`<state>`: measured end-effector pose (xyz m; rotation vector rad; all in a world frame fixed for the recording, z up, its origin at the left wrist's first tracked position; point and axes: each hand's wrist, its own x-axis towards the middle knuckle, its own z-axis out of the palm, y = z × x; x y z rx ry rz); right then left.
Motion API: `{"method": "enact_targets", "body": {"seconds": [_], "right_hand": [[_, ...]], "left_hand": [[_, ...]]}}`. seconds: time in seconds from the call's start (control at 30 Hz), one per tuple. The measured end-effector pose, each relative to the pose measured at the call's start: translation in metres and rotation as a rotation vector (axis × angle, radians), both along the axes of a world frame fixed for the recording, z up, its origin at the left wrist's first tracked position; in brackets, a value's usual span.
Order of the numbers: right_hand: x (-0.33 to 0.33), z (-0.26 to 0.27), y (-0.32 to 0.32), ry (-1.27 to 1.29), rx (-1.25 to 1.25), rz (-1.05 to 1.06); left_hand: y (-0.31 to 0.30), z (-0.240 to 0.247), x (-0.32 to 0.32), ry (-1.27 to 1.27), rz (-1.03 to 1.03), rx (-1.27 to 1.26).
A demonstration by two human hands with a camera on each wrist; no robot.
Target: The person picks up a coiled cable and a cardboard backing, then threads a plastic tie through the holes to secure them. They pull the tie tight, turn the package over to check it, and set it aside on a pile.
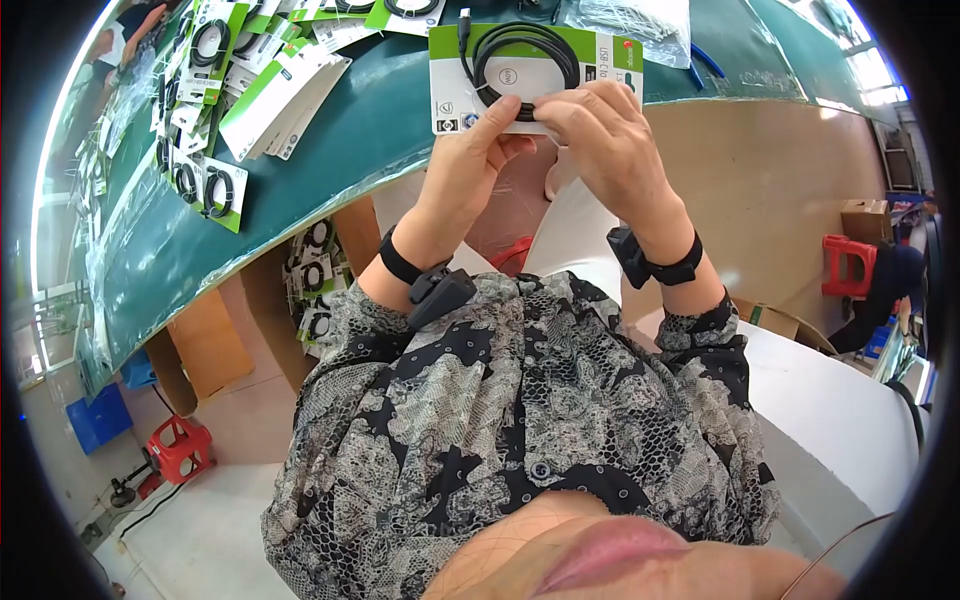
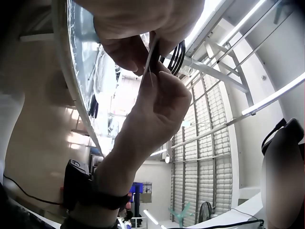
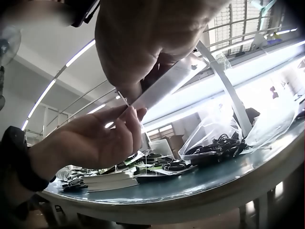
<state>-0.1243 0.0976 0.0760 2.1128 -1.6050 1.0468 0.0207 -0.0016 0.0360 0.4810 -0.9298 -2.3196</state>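
A green-and-white packaging card (image 1: 615, 75) is held up just past the table's front edge, with a coiled black USB cable (image 1: 550, 40) on its face. My left hand (image 1: 465, 170) pinches the card's lower edge, thumb on the coil and fingers behind. The right hand (image 1: 615, 150) grips the lower right of the card, its thumb and fingertips at the bottom of the coil, close to the left thumb. A thin pale strand shows at the fingertips in the left wrist view. There the card is seen edge-on between both hands. In the right wrist view its pale back (image 3: 164, 88) shows.
On the green table (image 1: 370, 110), a fanned stack of cards (image 1: 285, 100) and several carded cables (image 1: 215, 190) lie at left. A clear plastic bag (image 1: 630, 18) lies at the back. Cardboard boxes with more carded cables stand below. Red stools (image 1: 850, 265) are on both sides.
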Motion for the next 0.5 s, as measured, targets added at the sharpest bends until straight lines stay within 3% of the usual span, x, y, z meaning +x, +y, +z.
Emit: {"method": "enact_targets", "body": {"seconds": [0.33,0.5], "right_hand": [[0.005,0.01,0.009,0.191,-0.002,-0.001],[0.03,0.0,0.01,0.168,-0.088,-0.213]], "left_hand": [[-0.003,0.007,0.0,-0.026,-0.039,-0.03],[-0.002,0.003,-0.004,0.023,0.009,-0.04]]}}
